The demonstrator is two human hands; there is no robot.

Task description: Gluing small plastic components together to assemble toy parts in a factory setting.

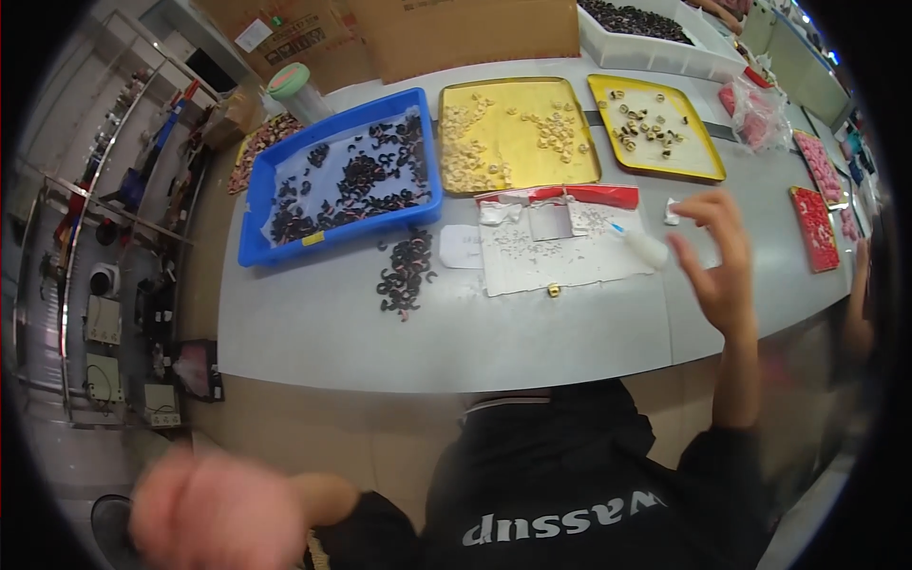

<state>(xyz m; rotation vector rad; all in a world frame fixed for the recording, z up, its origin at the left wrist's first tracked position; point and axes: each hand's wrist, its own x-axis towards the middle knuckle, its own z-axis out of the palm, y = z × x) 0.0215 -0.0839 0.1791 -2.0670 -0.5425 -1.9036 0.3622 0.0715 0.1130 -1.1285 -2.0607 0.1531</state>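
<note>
My right hand is raised over the right part of the table, thumb and fingers apart, with nothing visible between them. Close to its fingertips are a small white crumpled piece and a white squeeze bottle with a blue tip. That bottle lies on a white sheet strewn with tiny bits, beside a small square plate. At the sheet's front edge sits a small gold-coloured piece. Off the table at lower left, my left hand is smeared by motion, its fingers unreadable.
A blue tray holds dark curved pieces; more dark pieces lie before it. Two yellow trays hold small pale and gold pieces. Behind stand cardboard boxes and a white bin. A red tray lies right.
</note>
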